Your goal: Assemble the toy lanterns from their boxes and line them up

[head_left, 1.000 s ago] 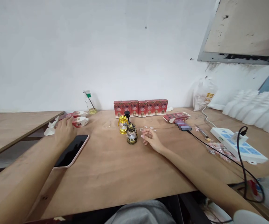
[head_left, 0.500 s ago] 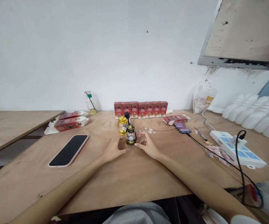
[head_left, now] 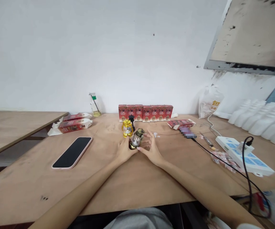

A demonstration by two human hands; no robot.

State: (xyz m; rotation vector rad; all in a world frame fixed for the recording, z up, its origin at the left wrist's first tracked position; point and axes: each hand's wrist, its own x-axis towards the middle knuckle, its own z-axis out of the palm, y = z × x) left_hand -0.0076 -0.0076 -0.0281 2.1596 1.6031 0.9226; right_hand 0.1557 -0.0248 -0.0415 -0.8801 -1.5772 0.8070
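Bronze lantern (head_left: pixel 137 138) tilted, just below frame centre. My left hand (head_left: pixel 125 149) pinches it low down; my right hand (head_left: pixel 153 150) curves beside it, fingers spread, contact unclear. Gold lantern (head_left: pixel 127 128) stands just behind.

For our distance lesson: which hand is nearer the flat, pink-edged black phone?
Left. The left hand is right of the phone, at the bronze-and-glass lantern; the right hand is farther right, on its other side.

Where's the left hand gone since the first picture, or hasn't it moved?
Yes, the left hand has moved right: from near the phone's far end to the bronze lantern, clearly right of the phone.
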